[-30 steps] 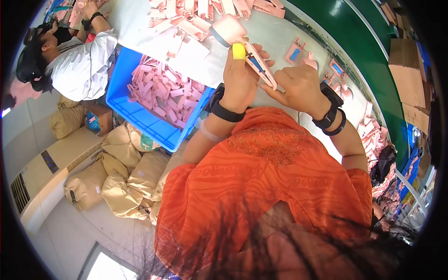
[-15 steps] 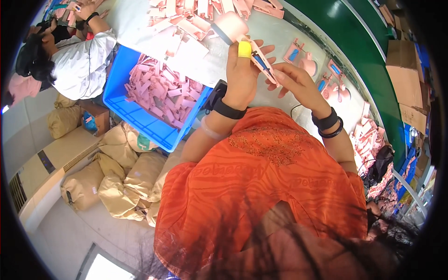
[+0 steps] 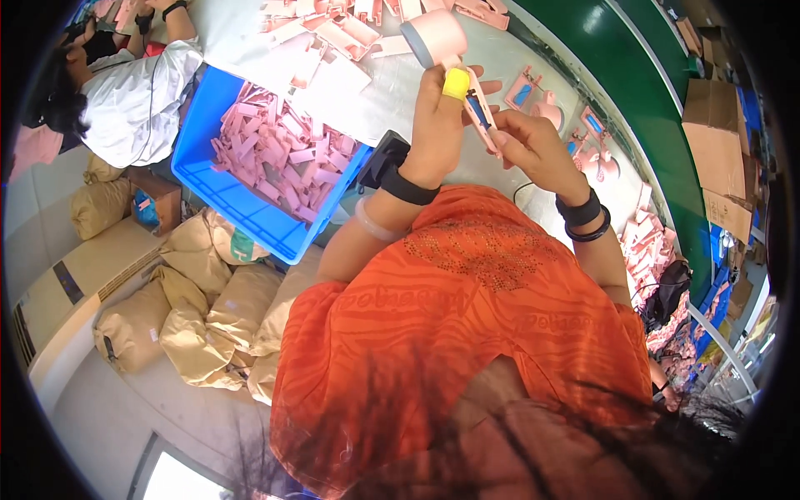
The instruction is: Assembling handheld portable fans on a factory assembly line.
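Observation:
My left hand (image 3: 437, 129), with a yellow wrap on its thumb, grips a pink plastic handheld device (image 3: 442, 35) just below its round, grey-rimmed head. The device's slim handle slants down toward me, its side uncovered, with a dark blue part (image 3: 477, 109) showing inside. At the handle's lower end, the thumb and fingers of my right hand (image 3: 540, 150) close on the handle tip; whether a smaller piece is also between them is hidden. Farther right on the table lie similar pink assemblies (image 3: 523, 90) with blue inserts.
A blue crate (image 3: 287, 248) of small pink pieces stands left of my left forearm. Pink handle shells (image 3: 346, 35) are heaped at the far table. A co-worker in a white top (image 3: 133, 104) sits at far left. Tan sacks (image 3: 242, 304) lie below the crate; cardboard boxes (image 3: 717, 150) stand right.
The device has shifted a little to the right, its handle now steeper. My left hand has moved with it, and my right hand stays at the handle's lower end.

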The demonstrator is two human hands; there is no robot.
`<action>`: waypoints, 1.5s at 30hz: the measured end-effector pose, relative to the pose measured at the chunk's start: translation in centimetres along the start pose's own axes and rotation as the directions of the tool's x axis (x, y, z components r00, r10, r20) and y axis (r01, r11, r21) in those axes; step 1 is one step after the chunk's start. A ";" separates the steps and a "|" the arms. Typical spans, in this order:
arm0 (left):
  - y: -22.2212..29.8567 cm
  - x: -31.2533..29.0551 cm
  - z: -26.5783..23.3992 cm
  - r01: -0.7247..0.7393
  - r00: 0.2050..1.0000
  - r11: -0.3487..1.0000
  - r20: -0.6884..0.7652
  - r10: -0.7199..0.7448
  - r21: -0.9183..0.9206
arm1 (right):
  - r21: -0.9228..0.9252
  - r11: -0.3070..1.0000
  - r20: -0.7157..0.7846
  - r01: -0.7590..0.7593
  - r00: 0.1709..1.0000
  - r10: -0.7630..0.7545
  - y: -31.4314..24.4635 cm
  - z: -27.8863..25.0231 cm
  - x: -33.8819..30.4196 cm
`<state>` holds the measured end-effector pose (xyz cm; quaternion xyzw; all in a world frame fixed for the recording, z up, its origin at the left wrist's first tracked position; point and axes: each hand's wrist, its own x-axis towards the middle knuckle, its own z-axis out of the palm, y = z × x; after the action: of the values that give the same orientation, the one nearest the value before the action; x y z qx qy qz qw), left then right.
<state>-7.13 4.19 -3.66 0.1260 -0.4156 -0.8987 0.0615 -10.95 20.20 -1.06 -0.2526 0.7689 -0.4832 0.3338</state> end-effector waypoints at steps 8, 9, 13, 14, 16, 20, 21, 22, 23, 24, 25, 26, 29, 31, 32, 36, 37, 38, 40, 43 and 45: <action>-0.3 -0.4 -0.6 -0.040 0.991 0.998 0.128 0.045 -0.041 | 0.161 0.986 -0.119 -0.051 0.990 0.070 -2.0 1.7 -0.5; -0.2 -0.5 -0.6 -0.033 0.986 0.996 0.158 0.045 -0.079 | 0.194 0.980 -0.131 -0.054 0.988 0.080 -2.1 1.8 -0.7; 0.4 -0.7 -0.1 -0.022 0.979 0.993 0.198 0.044 -0.112 | 0.204 0.979 -0.185 0.005 0.982 0.033 -2.1 2.2 -1.1; 0.2 -0.7 0.0 -0.037 0.980 0.994 0.189 0.056 -0.104 | 0.110 0.994 -0.223 -0.004 0.974 0.029 -2.1 2.3 -1.2; 0.1 -0.6 -0.1 -0.052 0.981 0.994 0.182 0.068 -0.093 | 0.018 1.000 -0.262 -0.016 0.965 0.020 -2.3 2.2 -1.2; 0.4 -0.5 -0.4 -0.061 0.978 0.996 0.196 0.072 -0.061 | -0.057 0.998 -0.272 -0.011 0.962 -0.005 -2.8 1.9 -1.1; 0.6 -0.5 -0.3 -0.046 0.976 0.996 0.208 0.061 -0.074 | 0.019 1.000 -0.251 0.001 0.968 0.003 -2.8 1.9 -1.1; 0.5 -0.6 -0.3 -0.043 0.976 0.996 0.209 0.058 -0.074 | 0.019 1.000 -0.253 -0.002 0.968 0.006 -2.8 1.9 -1.2; 0.5 -0.6 -0.3 -0.039 0.977 0.996 0.206 0.054 -0.078 | 0.038 0.999 -0.255 -0.002 0.967 0.011 -2.8 1.9 -1.2; 0.5 -0.6 -0.2 -0.035 0.978 0.996 0.204 0.051 -0.082 | 0.055 0.998 -0.257 -0.002 0.966 0.016 -2.8 1.9 -1.2; 0.3 -0.6 -0.2 -0.036 0.978 0.996 0.203 0.052 -0.083 | 0.055 0.998 -0.256 -0.002 0.966 0.016 -3.0 1.9 -1.3; 0.0 -0.6 -0.3 -0.064 0.976 0.993 0.201 0.082 -0.098 | -0.145 0.989 -0.283 -0.038 0.959 -0.004 -3.5 1.9 -1.4; -0.1 -0.6 -0.4 -0.073 0.976 0.989 0.195 0.098 -0.128 | -0.351 0.933 -0.316 -0.081 0.948 -0.037 -4.2 2.1 -1.7; 0.2 -0.6 -0.2 -0.052 0.978 0.988 0.195 0.080 -0.145 | -0.365 0.927 -0.331 -0.087 0.943 -0.042 -4.4 2.1 -1.6; 0.6 -0.7 0.0 -0.034 0.977 0.987 0.202 0.066 -0.156 | -0.113 0.988 -0.304 -0.103 0.950 0.064 -4.5 2.0 -1.5; -0.3 -0.3 -0.6 -0.056 0.975 0.983 0.203 0.092 -0.175 | -0.393 0.913 -0.359 -0.107 0.932 -0.045 -4.5 2.4 -1.9; -0.5 -0.3 -0.7 -0.057 0.975 0.983 0.202 0.092 -0.174 | -0.392 0.914 -0.358 -0.105 0.933 -0.046 -4.5 2.3 -1.8; -0.1 -0.4 -0.4 -0.049 0.987 0.988 0.146 0.071 -0.147 | -0.425 0.901 -0.411 -0.083 0.905 -0.110 -4.5 2.2 -1.9; 0.2 -0.7 -0.3 -0.041 0.995 0.992 0.088 0.051 -0.119 | -0.459 0.886 -0.457 -0.063 0.872 -0.175 -4.4 1.9 -1.9; 0.6 -0.8 0.0 -0.009 0.989 0.973 0.143 0.043 -0.232 | -0.054 0.999 -0.448 -0.006 0.894 -0.019 -4.6 1.3 -1.8; 0.9 -1.1 0.2 0.051 0.975 0.962 0.222 0.009 -0.267 | 0.158 0.984 -0.409 -0.081 0.902 0.140 -5.1 1.4 -2.1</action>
<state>-6.13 3.97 -2.67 0.0199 -0.2918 -0.9560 0.0219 -8.19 18.87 3.73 -0.0757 0.8006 -0.5581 0.2047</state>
